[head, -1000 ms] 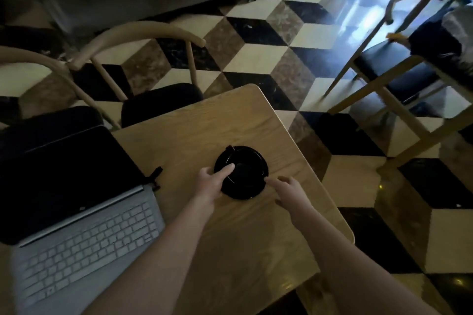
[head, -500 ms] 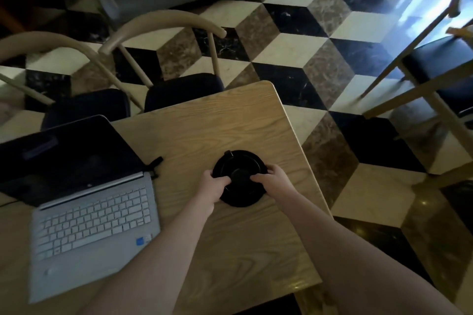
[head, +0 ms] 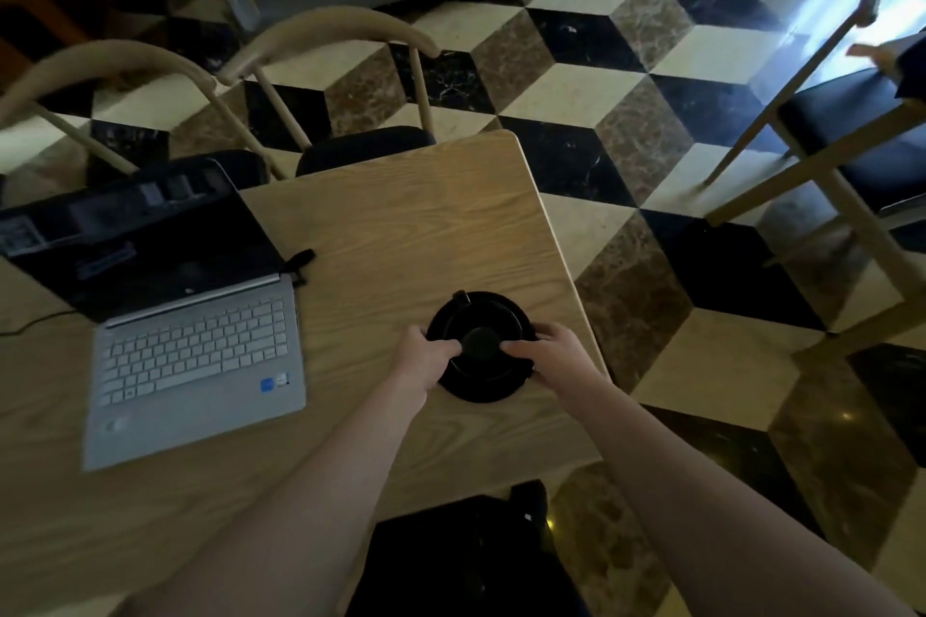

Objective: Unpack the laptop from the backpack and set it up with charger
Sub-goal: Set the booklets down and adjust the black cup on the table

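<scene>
At the far left I note a thin dark cable running off the table edge toward the open silver laptop with white keys and a dark screen, which sits on the light wood-grain table. A small black plug or dongle projects from the laptop's right side by the hinge. Behind the table stand two curved-back wooden chairs with black seats. Right of the laptop, near the table's right edge, I see a round black disc-shaped object with a raised centre; I cannot tell what it is. The left hand grips its left rim, fingers curled onto the top. The right hand grips the right rim likewise. Below, a black bag-like shape lies under the table edge. A further wooden chair stands at right.
</scene>
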